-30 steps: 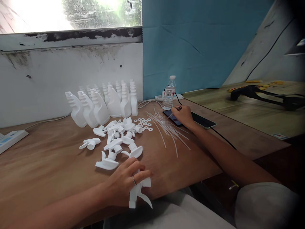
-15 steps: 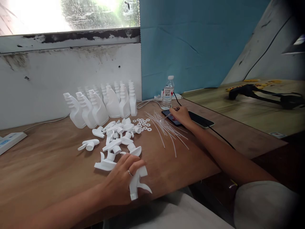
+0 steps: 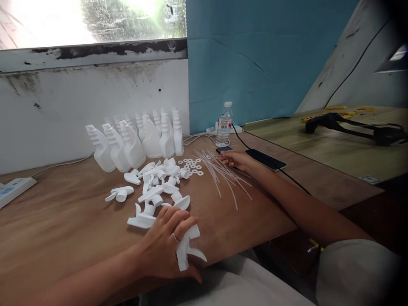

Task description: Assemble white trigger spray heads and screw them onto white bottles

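My left hand [image 3: 170, 242] is at the table's front edge, closed round a white spray trigger head [image 3: 183, 253] whose lever points right. Just behind it lies a pile of similar white trigger heads [image 3: 156, 193]. My right hand [image 3: 237, 159] reaches over the thin white tubes [image 3: 223, 172], its fingers bent near their far ends; whether it pinches anything is too small to make out. Small white rings [image 3: 193, 165] lie between the pile and the tubes. A phone [image 3: 224, 149] is partly hidden behind my right hand.
White bottles [image 3: 134, 148] stand in rows by the wall. A clear water bottle [image 3: 224, 127] stands behind the phone. Right of my right hand lies a dark device [image 3: 266, 159] with a cable. A power strip [image 3: 15, 189] is at the far left.
My right hand has moved slightly left and down, off the phone and onto the tubes' side. My left hand and its trigger head have shifted slightly right, and its thumb now shows below.
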`<state>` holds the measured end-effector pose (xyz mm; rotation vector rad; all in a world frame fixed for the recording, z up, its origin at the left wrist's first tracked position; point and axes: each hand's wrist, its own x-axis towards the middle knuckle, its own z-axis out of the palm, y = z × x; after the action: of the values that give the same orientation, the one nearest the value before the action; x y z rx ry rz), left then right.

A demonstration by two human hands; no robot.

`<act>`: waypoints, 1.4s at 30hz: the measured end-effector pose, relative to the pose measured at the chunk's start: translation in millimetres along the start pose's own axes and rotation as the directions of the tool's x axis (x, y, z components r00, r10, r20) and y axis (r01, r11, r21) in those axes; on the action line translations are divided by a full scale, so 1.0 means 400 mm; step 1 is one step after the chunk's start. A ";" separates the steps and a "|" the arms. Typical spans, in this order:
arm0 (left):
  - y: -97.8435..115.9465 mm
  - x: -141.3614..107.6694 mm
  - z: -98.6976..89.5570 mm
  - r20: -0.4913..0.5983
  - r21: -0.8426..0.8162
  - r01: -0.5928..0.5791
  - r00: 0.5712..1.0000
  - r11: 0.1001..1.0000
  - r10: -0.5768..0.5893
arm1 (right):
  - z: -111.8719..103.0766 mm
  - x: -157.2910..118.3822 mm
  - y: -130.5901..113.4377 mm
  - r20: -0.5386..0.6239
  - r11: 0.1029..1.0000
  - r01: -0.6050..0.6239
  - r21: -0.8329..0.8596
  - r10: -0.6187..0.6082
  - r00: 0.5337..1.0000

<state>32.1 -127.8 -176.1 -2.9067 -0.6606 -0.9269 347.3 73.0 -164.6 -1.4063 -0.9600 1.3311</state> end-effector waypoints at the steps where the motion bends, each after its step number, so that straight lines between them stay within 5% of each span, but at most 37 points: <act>1: 0.000 0.001 0.000 0.004 -0.001 0.009 1.000 1.000 -0.009 | 0.000 0.002 0.001 0.007 1.000 -0.002 0.015 0.002 1.000; 10: -0.003 -0.002 0.003 0.011 -0.028 0.062 0.998 0.998 -0.062 | -0.001 -0.010 -0.015 0.062 0.997 0.042 0.070 -0.046 0.997; 18: -0.004 0.001 0.001 0.032 0.003 0.066 0.997 0.998 -0.066 | 0.040 -0.067 -0.025 0.091 0.958 0.285 -0.030 -0.281 0.955; 20: -0.003 0.001 0.001 0.033 0.018 0.066 0.997 0.998 -0.067 | 0.037 -0.083 -0.039 0.017 0.896 0.435 -0.094 -0.435 0.900; 23: 0.001 0.001 -0.001 0.020 0.040 0.060 0.998 0.997 -0.060 | 0.013 -0.099 -0.066 -0.148 0.735 0.638 -0.228 -0.674 0.724; 26: -0.006 0.008 -0.015 0.015 0.077 0.082 0.996 0.994 -0.083 | -0.014 -0.104 -0.086 -0.268 0.693 0.665 -0.279 -0.721 0.638; 33: -0.147 0.044 -0.115 -0.005 0.305 0.359 0.927 0.882 -0.375 | 0.014 -0.103 -0.061 -0.162 0.695 0.672 -0.257 -0.716 0.679; 36: -0.207 0.051 -0.174 0.192 0.250 0.452 0.844 0.856 -0.501 | 0.054 -0.120 -0.029 -0.005 0.680 0.674 -0.288 -0.705 0.709; 42: -0.241 0.039 -0.252 0.510 0.189 0.378 0.751 0.906 -0.420 | 0.116 -0.163 0.027 0.241 0.695 0.677 -0.240 -0.633 0.736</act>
<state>-50.5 -48.5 -94.7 -3.0073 -1.3578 -0.0332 293.8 12.8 -156.9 -1.0209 -1.6474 0.7448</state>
